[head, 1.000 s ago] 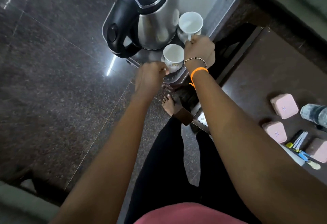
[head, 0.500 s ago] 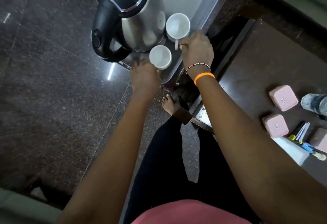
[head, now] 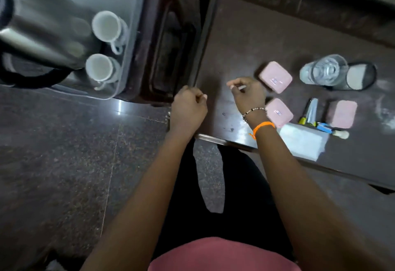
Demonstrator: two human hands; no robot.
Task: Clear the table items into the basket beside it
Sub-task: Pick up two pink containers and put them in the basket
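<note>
the grey plastic basket [head: 130, 41] stands on the floor left of the dark table [head: 245, 41] and holds two white cups [head: 105, 27] beside a steel kettle [head: 38, 35]. three pink boxes [head: 275, 77] lie on the table. the left hand [head: 188, 108] and right hand [head: 248, 95] hang loosely curled, holding nothing.

2 cups [head: 106, 27] – 3 pink boxes [head: 275, 77] – 1 glass [head: 323, 69], 1 kettle [head: 38, 35].
</note>
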